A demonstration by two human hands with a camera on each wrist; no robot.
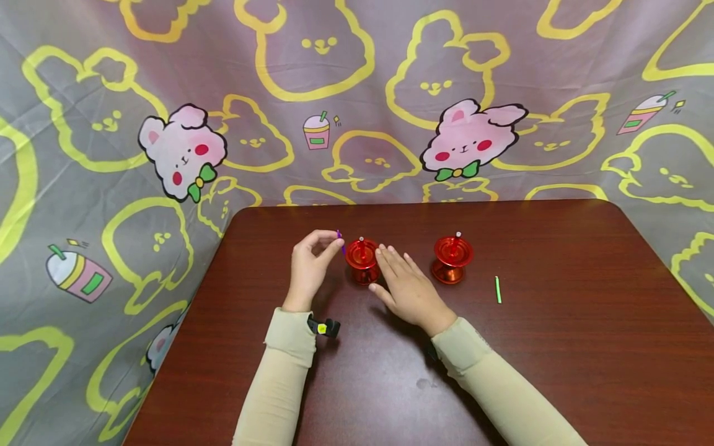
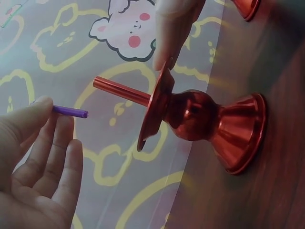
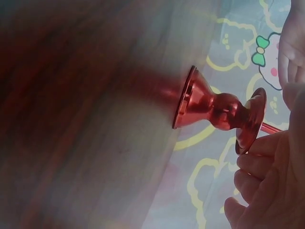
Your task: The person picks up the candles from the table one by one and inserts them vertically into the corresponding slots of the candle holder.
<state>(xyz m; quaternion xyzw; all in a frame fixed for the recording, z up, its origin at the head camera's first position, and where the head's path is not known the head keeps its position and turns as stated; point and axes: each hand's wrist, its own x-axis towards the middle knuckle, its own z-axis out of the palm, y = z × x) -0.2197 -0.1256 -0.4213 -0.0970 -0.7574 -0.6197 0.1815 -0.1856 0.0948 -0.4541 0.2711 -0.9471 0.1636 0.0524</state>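
A thin purple candle [image 2: 69,111] is pinched between the thumb and index finger of my left hand [image 1: 309,266]. It points toward the shiny red candlestick [image 1: 362,261], apart from the tall narrow stem [image 2: 121,90] that rises from the dish. The candlestick stands upright on its flared foot. My right hand [image 1: 411,294] lies along its right side with fingers nearly straight, the fingertips at the edge of the dish [image 3: 257,114]. In the left wrist view, the remaining fingers of my left hand are loosely bent below the candle.
A second red candlestick [image 1: 450,257] stands to the right of my right hand. Farther right, a thin green candle [image 1: 498,290] lies on the dark wooden table [image 1: 558,359]. A patterned cloth [image 1: 368,111] hangs behind the table and along its sides.
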